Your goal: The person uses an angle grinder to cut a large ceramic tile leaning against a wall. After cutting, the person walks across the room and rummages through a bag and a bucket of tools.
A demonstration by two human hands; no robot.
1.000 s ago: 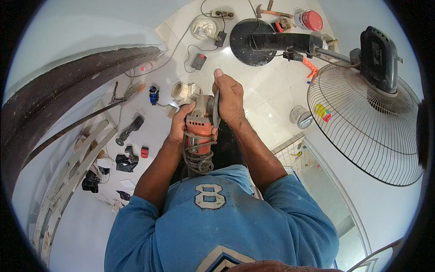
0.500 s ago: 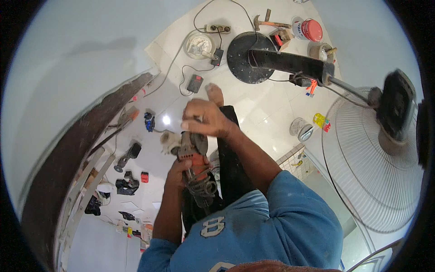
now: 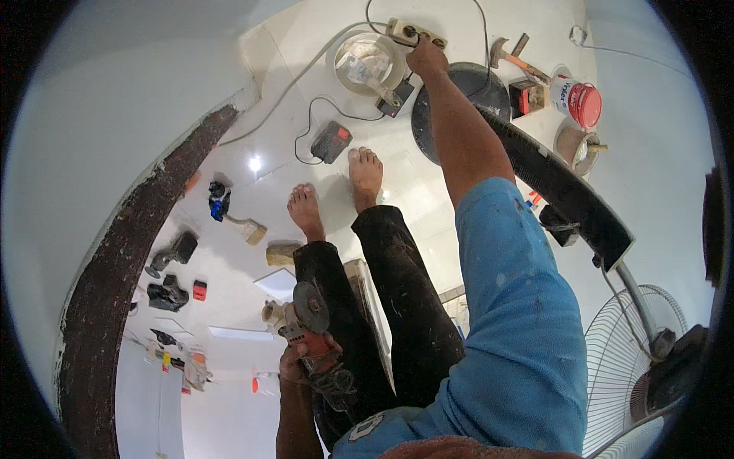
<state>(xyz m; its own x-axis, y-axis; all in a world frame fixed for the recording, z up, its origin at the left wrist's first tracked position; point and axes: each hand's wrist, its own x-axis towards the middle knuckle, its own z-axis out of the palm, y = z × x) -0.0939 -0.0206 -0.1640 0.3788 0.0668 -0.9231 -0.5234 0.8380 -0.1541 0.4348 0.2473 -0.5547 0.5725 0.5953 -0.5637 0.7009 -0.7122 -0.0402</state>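
Note:
My left hand (image 3: 293, 362) is wrapped round the body of an orange and grey angle grinder (image 3: 319, 346), which is held beside my left thigh. Its round disc (image 3: 311, 307) faces up, and its cord is bundled at the rear end. My right arm is stretched far forward. The right hand (image 3: 428, 58) is closed at the near edge of a beige power strip (image 3: 399, 30), on what looks like a dark plug, mostly hidden by the fingers.
A bucket of white paste (image 3: 368, 47), a charger (image 3: 396, 97) and a battery pack (image 3: 331, 142) lie before my bare feet. A black fan base (image 3: 459, 84) stands by my right forearm. A hammer (image 3: 520, 61) and paint bucket (image 3: 575, 99) sit far right; a brush (image 3: 246, 229) lies left.
My right hand has left the grinder and reached forward to the power strip. My left hand has brought the grinder back toward my body. The view has shifted, with both feet now visible.

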